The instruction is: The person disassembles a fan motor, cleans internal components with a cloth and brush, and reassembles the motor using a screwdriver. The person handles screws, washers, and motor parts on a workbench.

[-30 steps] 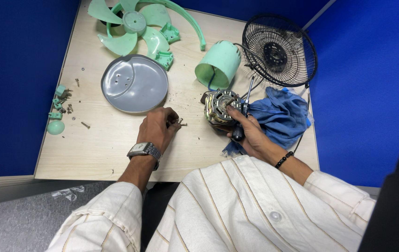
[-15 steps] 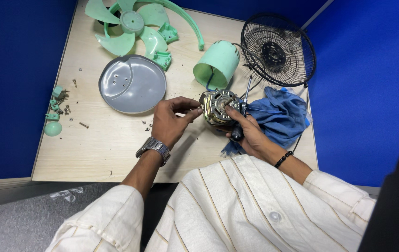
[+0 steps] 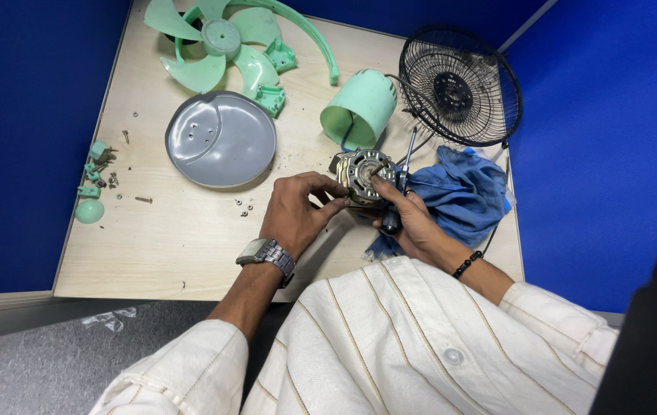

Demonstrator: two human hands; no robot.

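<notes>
Hiding motor (image 3: 362,175) underside: both hands' fingers (image 3: 327,187)

Head view, steeply downward, close over table (image 3: 190,253)

We see no packages, labels, signs or screens anywhere on the table; we find none on the blue walls around it either.

Bright, even overhead light, soft shadows under the hands, sharp focus, slight wide-angle bending at edges.
</notes>
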